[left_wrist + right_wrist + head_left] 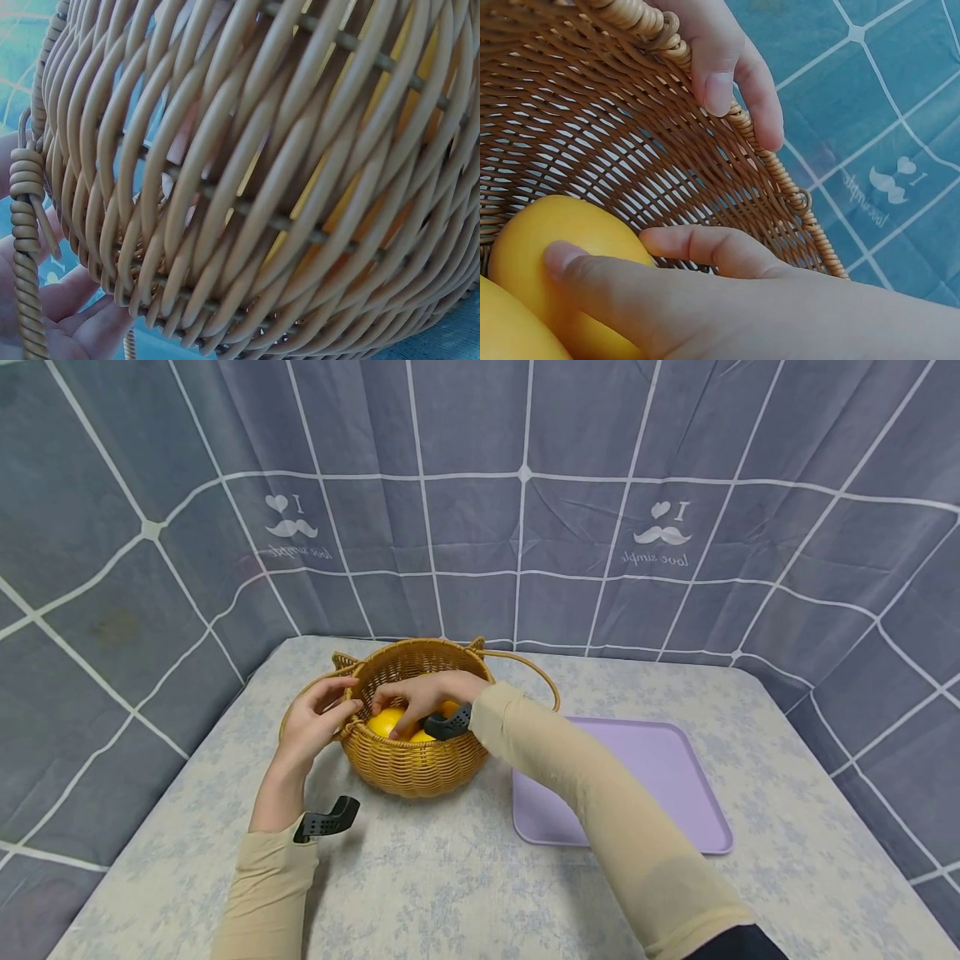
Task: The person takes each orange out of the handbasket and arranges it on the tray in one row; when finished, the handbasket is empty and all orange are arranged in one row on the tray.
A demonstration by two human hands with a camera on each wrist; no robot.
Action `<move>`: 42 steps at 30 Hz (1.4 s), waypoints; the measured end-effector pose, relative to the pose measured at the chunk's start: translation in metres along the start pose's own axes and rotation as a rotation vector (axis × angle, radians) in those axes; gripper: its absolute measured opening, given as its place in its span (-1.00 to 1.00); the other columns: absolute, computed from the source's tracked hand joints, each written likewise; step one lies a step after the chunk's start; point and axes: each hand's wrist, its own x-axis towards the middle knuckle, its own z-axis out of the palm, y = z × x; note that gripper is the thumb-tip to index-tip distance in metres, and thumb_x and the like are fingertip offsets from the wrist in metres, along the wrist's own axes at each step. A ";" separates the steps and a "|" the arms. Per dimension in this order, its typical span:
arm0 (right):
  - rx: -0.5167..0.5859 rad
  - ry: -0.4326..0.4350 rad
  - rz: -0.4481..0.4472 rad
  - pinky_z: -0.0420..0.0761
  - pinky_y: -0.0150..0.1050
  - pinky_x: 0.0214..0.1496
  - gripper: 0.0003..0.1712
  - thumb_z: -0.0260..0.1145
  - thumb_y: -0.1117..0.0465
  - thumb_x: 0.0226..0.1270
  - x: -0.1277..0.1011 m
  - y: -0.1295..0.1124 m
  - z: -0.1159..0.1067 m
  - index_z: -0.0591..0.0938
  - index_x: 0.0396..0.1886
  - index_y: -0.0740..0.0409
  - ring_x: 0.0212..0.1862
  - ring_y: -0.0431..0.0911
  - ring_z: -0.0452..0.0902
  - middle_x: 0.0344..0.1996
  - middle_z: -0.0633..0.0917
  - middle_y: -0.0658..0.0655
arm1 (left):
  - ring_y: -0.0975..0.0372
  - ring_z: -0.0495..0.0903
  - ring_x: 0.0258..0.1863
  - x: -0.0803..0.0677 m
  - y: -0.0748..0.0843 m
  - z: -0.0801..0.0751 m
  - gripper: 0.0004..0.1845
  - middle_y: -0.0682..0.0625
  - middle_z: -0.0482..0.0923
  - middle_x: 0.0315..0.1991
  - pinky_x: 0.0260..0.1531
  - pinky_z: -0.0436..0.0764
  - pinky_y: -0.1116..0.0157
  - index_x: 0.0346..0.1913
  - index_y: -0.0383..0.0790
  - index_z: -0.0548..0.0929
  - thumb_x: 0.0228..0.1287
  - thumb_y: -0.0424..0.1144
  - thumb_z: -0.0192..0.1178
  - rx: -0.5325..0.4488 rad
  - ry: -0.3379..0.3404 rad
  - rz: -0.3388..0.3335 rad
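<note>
A brown wicker basket [416, 770] with two loop handles stands on the table, holding several pieces of smooth yellow and orange fruit. My left hand [309, 723] grips its left rim, the thumb lapping over the edge. Inside the basket, my right hand [423, 695] grasps a smooth yellow fruit [525, 240], thumb on top and fingers along its far side. Another yellow fruit [510, 330] lies against it at the lower left of the right wrist view. Through the weave in the left wrist view, yellow and orange patches show.
A flat lilac tray [645, 752] lies right of the basket, partly covered by my right forearm. The table [450, 877] has a pale floral cover. Grey-blue curtains [480, 527] with white lines hang behind and at both sides.
</note>
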 end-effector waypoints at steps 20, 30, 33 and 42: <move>-0.042 -0.056 0.053 0.43 -0.36 -0.02 -0.31 0.27 0.17 0.24 -0.001 -0.003 0.000 0.29 0.36 -0.16 0.05 -0.14 0.33 0.20 0.34 -0.02 | 0.07 0.21 0.33 0.000 0.000 0.001 -0.53 -0.07 0.27 0.32 0.17 0.38 0.15 0.20 -0.28 0.46 0.28 -0.16 0.20 -0.027 0.002 0.011; -0.032 -0.047 0.008 0.47 -0.39 -0.08 -0.41 0.33 0.18 0.23 0.001 0.000 0.000 0.36 0.24 -0.03 -0.02 -0.13 0.37 0.10 0.41 0.01 | 0.08 0.18 0.34 0.000 -0.001 0.000 -0.52 -0.09 0.26 0.33 0.09 0.42 0.28 0.23 -0.28 0.44 0.28 -0.21 0.20 -0.055 -0.005 -0.005; -0.028 -0.037 0.001 0.46 -0.39 -0.06 -0.42 0.34 0.16 0.21 0.001 0.000 0.000 0.36 0.21 -0.03 -0.02 -0.14 0.37 0.06 0.43 0.01 | 0.08 0.19 0.34 0.000 -0.001 0.000 -0.52 -0.09 0.26 0.33 0.13 0.40 0.24 0.23 -0.29 0.45 0.28 -0.21 0.20 -0.051 -0.003 0.005; -0.034 -0.027 -0.007 0.43 -0.39 -0.02 -0.41 0.36 0.14 0.21 0.002 0.001 0.001 0.37 0.22 -0.03 0.02 -0.16 0.33 0.09 0.40 0.01 | 0.06 0.18 0.34 0.001 -0.006 0.000 -0.53 -0.10 0.25 0.33 0.16 0.39 0.16 0.22 -0.29 0.45 0.28 -0.22 0.19 -0.053 -0.004 0.010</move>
